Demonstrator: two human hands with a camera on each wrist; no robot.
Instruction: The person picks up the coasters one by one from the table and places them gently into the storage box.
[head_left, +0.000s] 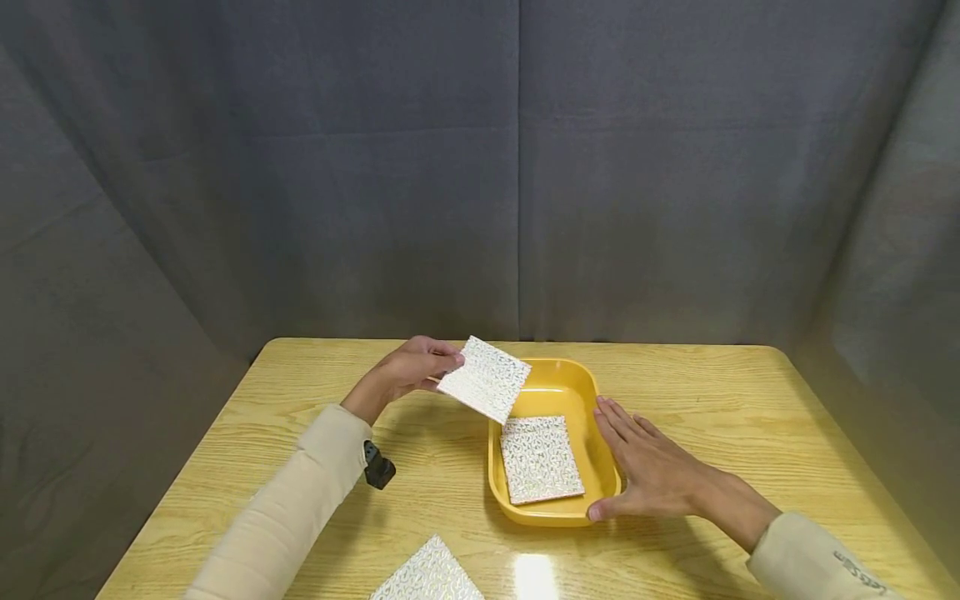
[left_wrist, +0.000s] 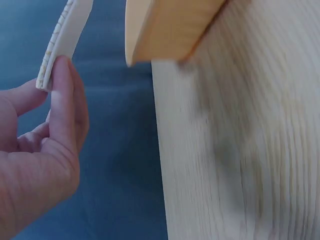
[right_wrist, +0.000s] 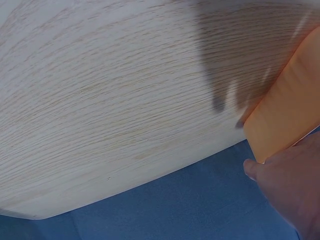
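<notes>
My left hand point(head_left: 422, 364) pinches a square, white patterned tile point(head_left: 487, 379) by its left edge, thumb on top and fingers beneath. The tile is tilted over the far left rim of a yellow plastic tray point(head_left: 551, 518). In the left wrist view, this tile point(left_wrist: 59, 47) shows a thin layered edge between thumb and fingers. A similar tile point(head_left: 542, 460) lies inside the tray, toward its near left. With fingers spread and fairly straight, my right hand point(head_left: 656, 471) rests along the tray's right rim, its thumb at the near corner.
Another patterned tile point(head_left: 429, 575) lies on the wooden table point(head_left: 705, 392) at the front, partly cut off by the frame. Grey curtains point(head_left: 637, 183) hang behind and at both sides of the table.
</notes>
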